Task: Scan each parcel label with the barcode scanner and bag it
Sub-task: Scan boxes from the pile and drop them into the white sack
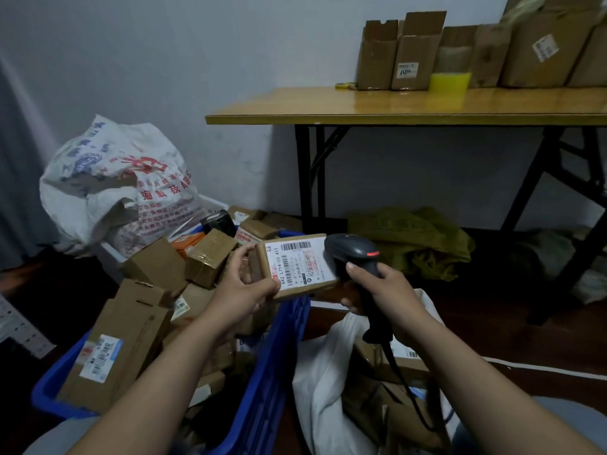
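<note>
Head view, mid-frame: a parcel (295, 267), likely light and stiff, is gripped at its label-free end by the left hand (243, 284), the barcode scanner (351, 249) by the right hand (387, 290).

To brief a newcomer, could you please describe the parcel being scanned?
Find the blue crate heaped with boxes. Above its right rim, the left hand holds a small flat parcel beside the scanner in the right hand. Unlike the heaped boxes, it is held aloft, white label up.

A pale wall (164, 60) backs a black-legged wooden table (394, 106) over dark floor (476, 323).
</note>
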